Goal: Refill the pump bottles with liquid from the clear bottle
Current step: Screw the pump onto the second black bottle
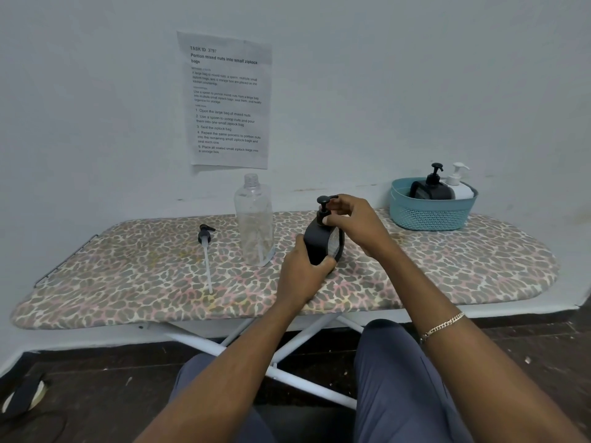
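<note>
A black pump bottle (319, 244) stands on the leopard-print ironing board (447, 266). My left hand (300, 276) grips its lower body from the near side. My right hand (351, 219) pinches the black pump head (324, 201) at the neck. To the left stands the clear bottle (254, 222), upright, uncapped and nearly empty. Its black pump with a long white tube (206, 254) lies flat on the board further left. A second black pump bottle (431, 187) and a white pump bottle (460, 183) stand in a teal basket (428, 215).
The teal basket sits at the back right of the board, against the white wall. A printed paper sheet (227, 100) hangs on the wall behind the clear bottle. White board legs (287, 346) cross above my knees. A sandal (22, 398) lies on the dark floor at left.
</note>
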